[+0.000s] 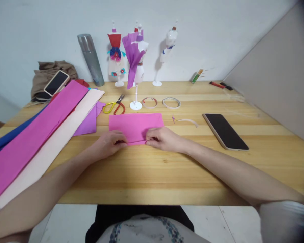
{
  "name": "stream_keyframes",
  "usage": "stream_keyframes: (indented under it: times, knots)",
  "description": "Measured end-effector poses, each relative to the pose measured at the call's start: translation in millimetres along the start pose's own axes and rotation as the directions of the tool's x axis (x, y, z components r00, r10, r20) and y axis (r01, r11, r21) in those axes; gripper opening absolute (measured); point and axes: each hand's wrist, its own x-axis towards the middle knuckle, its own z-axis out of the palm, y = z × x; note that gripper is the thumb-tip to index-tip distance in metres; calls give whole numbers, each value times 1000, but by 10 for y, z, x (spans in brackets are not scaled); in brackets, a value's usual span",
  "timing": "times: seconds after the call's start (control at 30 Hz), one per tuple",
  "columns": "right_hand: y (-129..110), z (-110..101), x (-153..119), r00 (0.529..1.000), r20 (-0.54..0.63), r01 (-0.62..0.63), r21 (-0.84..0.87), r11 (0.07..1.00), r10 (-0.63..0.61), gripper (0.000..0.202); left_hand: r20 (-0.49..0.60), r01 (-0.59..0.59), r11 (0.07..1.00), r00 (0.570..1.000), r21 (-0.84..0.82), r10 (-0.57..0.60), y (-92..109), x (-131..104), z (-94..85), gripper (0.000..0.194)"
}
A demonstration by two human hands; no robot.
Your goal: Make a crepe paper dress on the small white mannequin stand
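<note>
A pink sheet of crepe paper (135,125) lies flat on the wooden table (167,182) in front of me. Its near edge is turned up in a narrow fold. My left hand (111,142) pinches that edge near its left end. Further right along the same fold, my right hand (162,139) pinches it between thumb and fingers. Just beyond the sheet lie scissors (115,105) with one yellow and one red handle. A small mannequin (139,72) draped in purple paper stands behind the sheet.
Long strips of pink paper (38,143) and cream paper (53,148) cross the table's left side. Two tape rolls lie behind the sheet, one being a clear roll (171,103). A phone (225,131) rests at right. A grey flask (91,60) stands by the wall.
</note>
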Motion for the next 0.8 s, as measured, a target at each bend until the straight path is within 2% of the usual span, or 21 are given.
stream_keyframes:
  times: [0.13,0.3,0.43,0.57,0.7,0.8]
  knots:
    - [-11,-7,-10,1000,30,-4,5,1000,4,20,20,5,1000,1000,-4,-4,20,-14,-29,12]
    - [-45,-25,-14,998,61,-9,-8,1000,10,23,15,-34,996,999,88,33,22,-41,-14,12]
    - [-66,3,-22,1000,26,8,-35,999,-7,22,-58,-111,974,990,196,125,-21,-51,28,23]
    - [-76,17,-36,999,-15,51,-73,996,-53,17,-124,-168,959,972,230,200,-58,-54,49,27]
    - [-73,12,-45,997,-23,77,-121,990,-80,13,-122,-202,951,964,236,235,-70,-69,33,27]
    - [-69,32,-47,990,-50,115,-220,969,-129,13,-115,-250,941,953,227,281,-61,-88,6,27]
